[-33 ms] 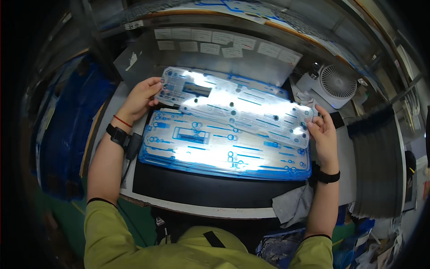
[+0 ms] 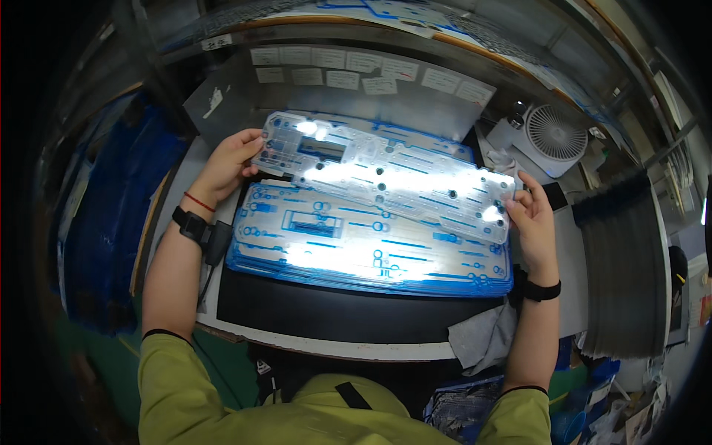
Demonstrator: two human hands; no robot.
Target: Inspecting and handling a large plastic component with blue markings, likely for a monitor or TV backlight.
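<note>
From where I stand, the left hand and right hand grip opposite ends of the sheet across the far part of the stack, apparently a holding step, and any move would call for both ends travelling together, clear of the fan beyond the right hand, with freer room toward the desk edge.

From up on the head, the one fisheye view looks down and forward over the tabletop, fairly near the left hand and right hand, bending straight edges toward its rim.
</note>
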